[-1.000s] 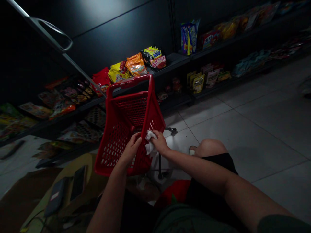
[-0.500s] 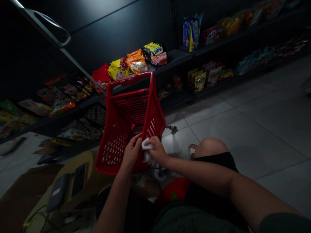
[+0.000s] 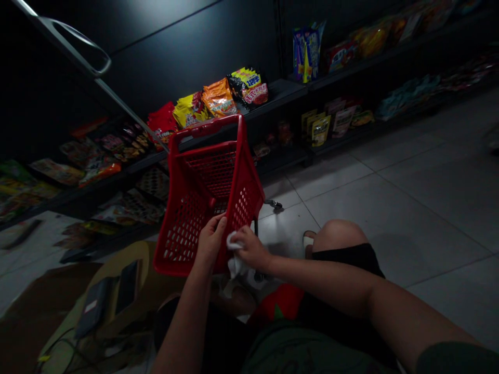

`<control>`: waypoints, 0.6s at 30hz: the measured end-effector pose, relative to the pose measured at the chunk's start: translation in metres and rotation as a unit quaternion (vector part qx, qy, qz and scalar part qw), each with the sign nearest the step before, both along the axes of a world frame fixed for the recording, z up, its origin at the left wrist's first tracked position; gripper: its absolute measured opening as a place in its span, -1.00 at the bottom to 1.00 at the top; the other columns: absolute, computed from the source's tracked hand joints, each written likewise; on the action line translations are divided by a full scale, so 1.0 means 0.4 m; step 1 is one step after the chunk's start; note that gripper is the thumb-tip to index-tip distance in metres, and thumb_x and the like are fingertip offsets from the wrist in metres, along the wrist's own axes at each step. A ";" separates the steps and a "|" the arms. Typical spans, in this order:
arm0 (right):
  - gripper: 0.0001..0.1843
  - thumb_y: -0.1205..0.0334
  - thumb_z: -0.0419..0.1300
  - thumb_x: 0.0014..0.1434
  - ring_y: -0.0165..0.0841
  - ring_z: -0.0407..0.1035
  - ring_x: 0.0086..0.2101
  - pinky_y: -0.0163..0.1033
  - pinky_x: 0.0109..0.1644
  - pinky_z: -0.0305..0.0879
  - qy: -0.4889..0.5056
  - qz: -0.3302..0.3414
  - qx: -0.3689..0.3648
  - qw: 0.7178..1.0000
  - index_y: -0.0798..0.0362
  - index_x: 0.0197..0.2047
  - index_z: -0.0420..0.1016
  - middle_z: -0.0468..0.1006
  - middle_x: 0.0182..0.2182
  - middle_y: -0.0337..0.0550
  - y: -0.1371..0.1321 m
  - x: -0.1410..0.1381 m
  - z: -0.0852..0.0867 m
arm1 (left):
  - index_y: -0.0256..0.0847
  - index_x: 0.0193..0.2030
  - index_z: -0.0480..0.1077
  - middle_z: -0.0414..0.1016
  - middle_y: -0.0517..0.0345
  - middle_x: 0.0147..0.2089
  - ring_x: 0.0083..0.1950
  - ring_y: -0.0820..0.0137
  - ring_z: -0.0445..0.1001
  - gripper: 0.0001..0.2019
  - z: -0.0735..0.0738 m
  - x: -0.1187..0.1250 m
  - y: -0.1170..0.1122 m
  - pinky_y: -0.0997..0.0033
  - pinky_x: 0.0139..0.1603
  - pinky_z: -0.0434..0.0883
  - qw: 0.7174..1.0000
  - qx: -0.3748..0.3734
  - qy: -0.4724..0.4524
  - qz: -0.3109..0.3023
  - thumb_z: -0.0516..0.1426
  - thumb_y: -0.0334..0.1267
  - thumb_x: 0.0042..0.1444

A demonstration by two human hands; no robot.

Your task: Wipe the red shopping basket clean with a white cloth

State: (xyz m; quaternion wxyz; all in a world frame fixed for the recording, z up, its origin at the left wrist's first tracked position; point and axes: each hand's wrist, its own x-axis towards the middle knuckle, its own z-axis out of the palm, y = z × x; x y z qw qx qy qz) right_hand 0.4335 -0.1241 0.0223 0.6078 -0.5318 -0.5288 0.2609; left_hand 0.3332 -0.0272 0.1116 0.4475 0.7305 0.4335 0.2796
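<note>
Far left, there's a flattened cardboard box [image 3: 50, 296] on the floor with a couple of dark flat gadgets [image 3: 95, 306] lying on it. Too dim to tell what they are, tbh. Up top, a long grey pull handle [image 3: 74, 47] runs off toward the corner, and behind it a black shelf [image 3: 280, 91] holds a row of snack bags [image 3: 218, 98].

Dead center is the red plastic shopping basket [image 3: 187, 234], tilted and held up in front of the person's legs. The left hand [image 3: 210, 244] is curled around its side wall, fingers wrapped on the mesh. Just beside it, the right hand [image 3: 251, 248] has its fingers bunched together, pinching a white wipe [image 3: 235, 266] against the basket's wall.

Further right there's a bare knee [image 3: 339, 239], then more packets [image 3: 307, 54] on the upper shelf and grey floor tiles [image 3: 390, 218].
</note>
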 end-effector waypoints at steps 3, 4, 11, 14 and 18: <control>-0.67 0.51 0.25 0.00 -0.39 0.30 -0.19 -0.32 -0.09 0.29 -0.051 0.104 0.020 0.993 -0.05 -0.19 0.56 0.29 -0.21 -0.23 -0.042 -0.038 -0.008 | -0.25 0.04 0.51 0.59 -0.02 0.03 0.04 0.23 0.52 -0.48 -0.001 -0.006 0.004 0.26 0.09 0.42 1.000 0.006 0.006 0.004 0.16 0.13 0.13; -0.69 0.50 0.25 0.01 -0.39 0.30 -0.18 -0.31 -0.09 0.28 -0.055 0.107 0.017 0.993 -0.05 -0.20 0.56 0.29 -0.21 -0.24 -0.037 -0.029 -0.009 | -0.25 0.05 0.51 0.59 -0.03 0.02 0.01 0.23 0.53 -0.47 -0.002 -0.009 0.005 0.26 0.07 0.43 1.000 0.002 0.008 0.005 0.16 0.14 0.12; -0.56 0.50 0.18 0.02 -0.29 0.28 -0.05 -0.12 0.16 0.23 0.045 -0.123 -0.085 0.988 -0.02 -0.03 0.49 0.34 -0.14 -0.18 0.072 0.070 -0.020 | -0.25 0.07 0.51 0.61 -0.03 -0.02 -0.03 0.24 0.54 -0.43 -0.007 -0.007 0.002 0.28 0.02 0.45 0.999 -0.033 -0.023 0.002 0.19 0.16 0.08; -0.55 0.48 0.22 0.00 -0.30 0.28 -0.07 -0.16 0.11 0.26 0.007 -0.041 -0.061 0.997 -0.02 -0.02 0.44 0.34 -0.14 -0.19 0.013 -0.003 -0.027 | -0.26 0.05 0.52 0.62 -0.02 -0.03 -0.05 0.24 0.54 -0.44 0.001 -0.005 0.001 0.29 -0.01 0.46 0.999 -0.030 -0.013 0.009 0.20 0.15 0.08; -0.69 0.46 0.24 0.01 -0.35 0.30 -0.16 -0.26 -0.02 0.28 -0.035 0.067 -0.029 0.997 -0.04 -0.17 0.49 0.32 -0.20 -0.24 -0.016 -0.017 -0.021 | -0.27 0.04 0.52 0.61 -0.04 -0.01 -0.03 0.23 0.54 -0.43 0.004 -0.009 0.000 0.29 0.00 0.46 0.999 -0.028 -0.010 0.013 0.22 0.15 0.06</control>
